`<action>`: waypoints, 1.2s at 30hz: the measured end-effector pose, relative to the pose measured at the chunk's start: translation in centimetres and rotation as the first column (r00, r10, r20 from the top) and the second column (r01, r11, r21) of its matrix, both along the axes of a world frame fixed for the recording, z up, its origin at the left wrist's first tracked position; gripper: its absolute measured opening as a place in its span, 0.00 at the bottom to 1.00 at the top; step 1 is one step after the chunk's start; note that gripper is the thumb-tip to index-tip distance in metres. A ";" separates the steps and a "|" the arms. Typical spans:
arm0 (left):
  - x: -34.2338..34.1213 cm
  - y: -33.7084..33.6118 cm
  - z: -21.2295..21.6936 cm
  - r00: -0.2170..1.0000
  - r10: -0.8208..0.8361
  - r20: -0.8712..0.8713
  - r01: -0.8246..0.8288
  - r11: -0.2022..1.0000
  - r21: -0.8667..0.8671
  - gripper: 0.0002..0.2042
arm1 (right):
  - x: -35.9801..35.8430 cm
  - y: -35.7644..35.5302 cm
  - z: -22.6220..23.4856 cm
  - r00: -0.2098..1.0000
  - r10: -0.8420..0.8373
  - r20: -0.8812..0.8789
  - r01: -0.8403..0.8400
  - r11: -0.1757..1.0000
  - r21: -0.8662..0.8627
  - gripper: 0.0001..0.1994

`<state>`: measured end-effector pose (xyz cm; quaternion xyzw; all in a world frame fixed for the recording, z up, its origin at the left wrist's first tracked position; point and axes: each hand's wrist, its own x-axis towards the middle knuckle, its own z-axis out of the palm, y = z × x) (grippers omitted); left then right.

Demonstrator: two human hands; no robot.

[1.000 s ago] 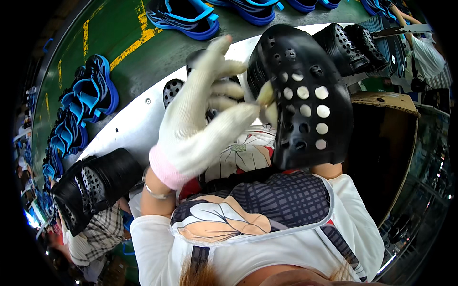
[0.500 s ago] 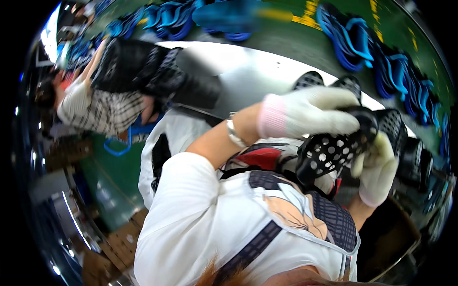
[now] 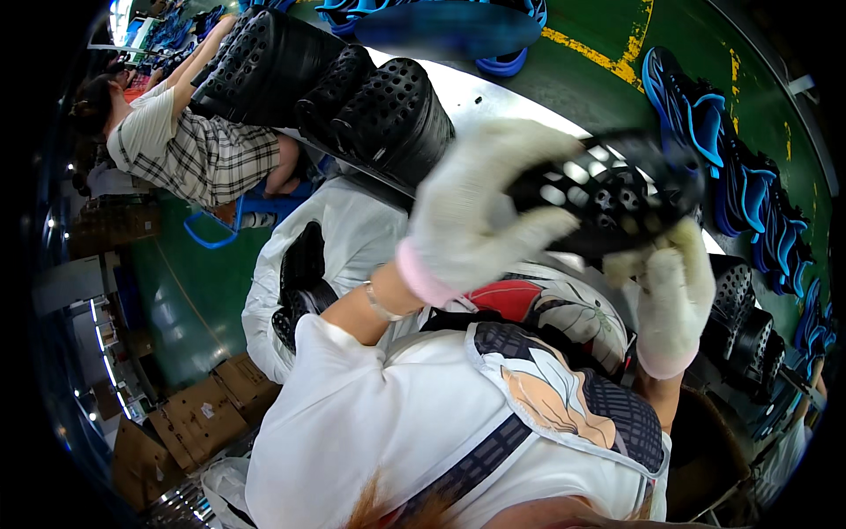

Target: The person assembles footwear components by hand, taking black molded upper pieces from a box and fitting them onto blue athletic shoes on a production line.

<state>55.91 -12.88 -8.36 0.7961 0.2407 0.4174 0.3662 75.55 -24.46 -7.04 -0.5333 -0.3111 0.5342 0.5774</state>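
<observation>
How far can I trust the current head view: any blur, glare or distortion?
Head view, middle: left hand blurred, perforated black shoe smeared, so the grip is hard to judge; head view, top: blue patch without detail; head view, left: strip lights glaring white, stacked black shoes fairly crisp; head view, rim: fisheye bending.

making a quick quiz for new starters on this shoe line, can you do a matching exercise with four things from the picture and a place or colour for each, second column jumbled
Column one
1. black perforated clog
2. cardboard boxes
3. blue-and-black sneakers
4. left glove's cuff

Column two
A. lined up on the green surface with yellow markings
B. pink
C. held between the left hand and the right hand
D. at the lower left of the picture

Right pairs: 1-C, 2-D, 3-A, 4-B
</observation>
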 end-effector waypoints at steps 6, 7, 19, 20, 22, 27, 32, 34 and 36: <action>-6.3 1.9 2.9 0.635 0.757 -0.155 -0.699 0.648 0.304 0.24 | 0.5 0.0 0.7 0.964 0.163 0.208 -0.143 0.983 -0.111 0.15; -6.7 2.0 2.9 0.557 0.793 -0.245 -0.706 0.608 0.364 0.24 | 0.8 -0.3 0.4 0.958 0.176 0.225 -0.149 0.980 -0.131 0.14; -5.8 3.0 -2.4 0.330 0.824 -0.461 -0.565 0.564 0.603 0.21 | 3.7 -4.3 -3.4 0.764 0.282 0.580 -0.290 0.954 -0.081 0.10; -5.5 2.8 -2.1 0.356 0.804 -0.476 -0.573 0.590 0.569 0.21 | 4.1 -4.6 -3.2 0.729 0.247 0.639 -0.265 0.962 -0.070 0.10; -6.2 2.3 -1.4 0.378 0.809 -0.450 -0.568 0.586 0.577 0.21 | 4.9 -5.4 -3.4 0.663 0.195 0.723 -0.236 0.971 -0.045 0.10; -2.3 0.7 0.5 0.543 0.819 -0.185 -0.601 0.533 0.596 0.17 | 6.6 -5.1 -3.2 0.478 -0.123 0.870 0.040 0.992 0.118 0.11; 6.3 3.1 -1.6 0.854 0.375 -0.361 -0.180 0.863 0.472 0.16 | 6.3 -1.6 -3.9 0.003 -0.037 0.999 -0.207 0.978 0.036 0.18; 10.5 4.3 -4.0 0.890 0.140 -0.433 0.003 0.950 0.312 0.17 | 6.4 -0.6 -5.3 -0.051 0.140 0.989 -0.220 0.964 -0.147 0.20; 14.6 5.0 -5.9 0.896 -0.012 -0.444 0.103 0.978 0.182 0.19 | 6.4 -0.2 -6.3 -0.099 0.208 0.973 -0.196 0.955 -0.224 0.20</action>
